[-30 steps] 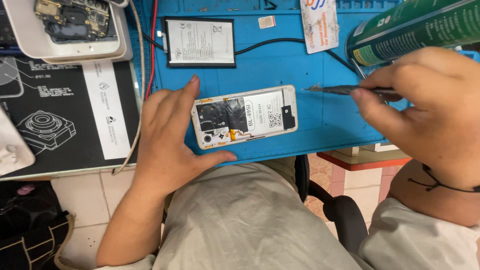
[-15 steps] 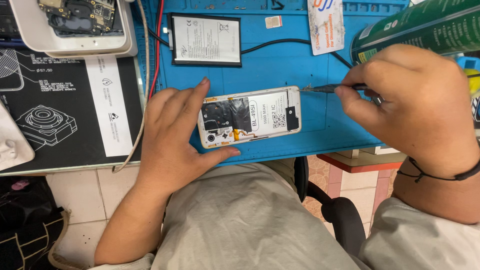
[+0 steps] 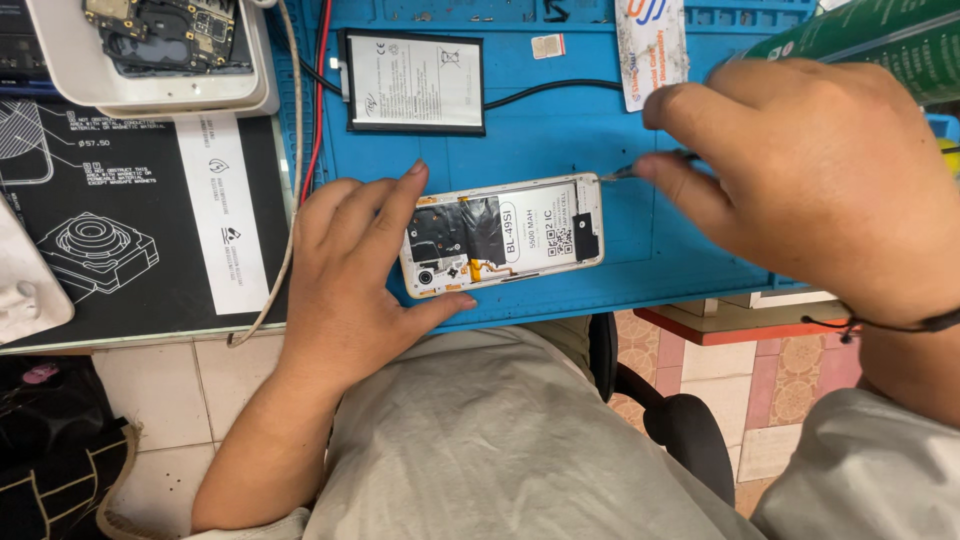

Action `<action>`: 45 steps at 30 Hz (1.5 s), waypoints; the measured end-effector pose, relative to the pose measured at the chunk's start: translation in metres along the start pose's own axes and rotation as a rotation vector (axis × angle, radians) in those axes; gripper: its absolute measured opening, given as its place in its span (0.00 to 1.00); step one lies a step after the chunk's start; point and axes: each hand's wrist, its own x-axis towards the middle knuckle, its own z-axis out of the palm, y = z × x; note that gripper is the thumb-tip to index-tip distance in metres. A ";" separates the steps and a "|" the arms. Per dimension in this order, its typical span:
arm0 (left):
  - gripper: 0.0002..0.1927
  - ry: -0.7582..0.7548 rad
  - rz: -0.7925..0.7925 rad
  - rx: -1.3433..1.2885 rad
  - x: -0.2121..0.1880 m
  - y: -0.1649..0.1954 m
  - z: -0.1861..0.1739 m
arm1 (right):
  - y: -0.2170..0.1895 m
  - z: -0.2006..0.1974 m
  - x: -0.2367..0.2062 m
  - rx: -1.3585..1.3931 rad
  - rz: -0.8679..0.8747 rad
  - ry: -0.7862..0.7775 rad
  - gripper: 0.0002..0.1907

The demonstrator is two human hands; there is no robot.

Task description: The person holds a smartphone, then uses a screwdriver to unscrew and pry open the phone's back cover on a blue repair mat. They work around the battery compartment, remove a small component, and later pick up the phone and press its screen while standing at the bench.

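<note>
Opened phone (image 3: 505, 238) w/ back cover off lies flat on blue work mat (image 3: 560, 150), close to mat's near edge, about mid-width. Its long axis runs left-right, roughly parallel to that near edge; camera/board end points left, battery end right.

Left hand (image 3: 350, 280) clamps the phone's left end: thumb pressed vs the near long side, index finger laid along the far-left corner, other fingers curled on the mat just left of it. Fingers spread around the phone, not pinched.

Right hand (image 3: 810, 180) sits to the right of the phone & slightly farther back, over the mat's right part. Thumb + index pinch a thin metal tool (image 3: 625, 172); its tip points left, just at the phone's far-right corner. Can't tell if tip touches the frame or is just off it. So phone lies left of the right fingertips, and the tool is nearly in line w/ the phone's long axis. Left hand is already on the phone; right reaches it only via the tool.

Farther back: loose battery (image 3: 415, 82) w/ white label near the mat's far edge, black cable running right from it. Past the mat's left edge, a white tray (image 3: 160, 95) holding a circuit board.
</note>
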 end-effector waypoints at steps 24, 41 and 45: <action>0.49 0.033 0.019 0.021 -0.001 0.000 0.002 | 0.000 0.001 -0.003 -0.089 0.020 -0.167 0.15; 0.08 -0.091 0.202 -0.394 0.018 0.033 -0.002 | -0.050 0.019 -0.075 0.713 0.197 0.229 0.14; 0.05 -0.100 0.171 -0.411 0.021 0.036 0.004 | -0.054 0.025 -0.082 0.689 0.186 0.260 0.14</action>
